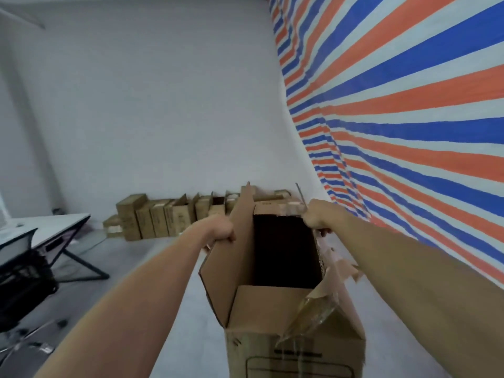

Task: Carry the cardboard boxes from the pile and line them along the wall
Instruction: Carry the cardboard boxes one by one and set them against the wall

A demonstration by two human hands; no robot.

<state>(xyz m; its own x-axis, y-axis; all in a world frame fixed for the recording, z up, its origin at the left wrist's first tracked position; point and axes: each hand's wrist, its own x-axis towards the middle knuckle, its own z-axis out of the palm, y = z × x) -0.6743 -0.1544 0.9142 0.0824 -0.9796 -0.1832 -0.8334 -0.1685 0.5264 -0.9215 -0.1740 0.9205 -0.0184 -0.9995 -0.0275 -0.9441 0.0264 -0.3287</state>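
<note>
I hold an open brown cardboard box [289,347] in front of me, its dark inside showing and its flaps up. My left hand [222,231] grips the tall left flap near its edge. My right hand [317,216] grips the far right top edge, where torn tape hangs. Ahead, several cardboard boxes [163,216] stand in a row on the floor against the white wall [163,105]; the held box hides the row's right end.
A striped red, blue and white tarp [409,118] covers the wall on the right. A white table [49,230] with black legs and a black mesh office chair [21,268] stand at the left. Grey floor [152,257] runs toward the row.
</note>
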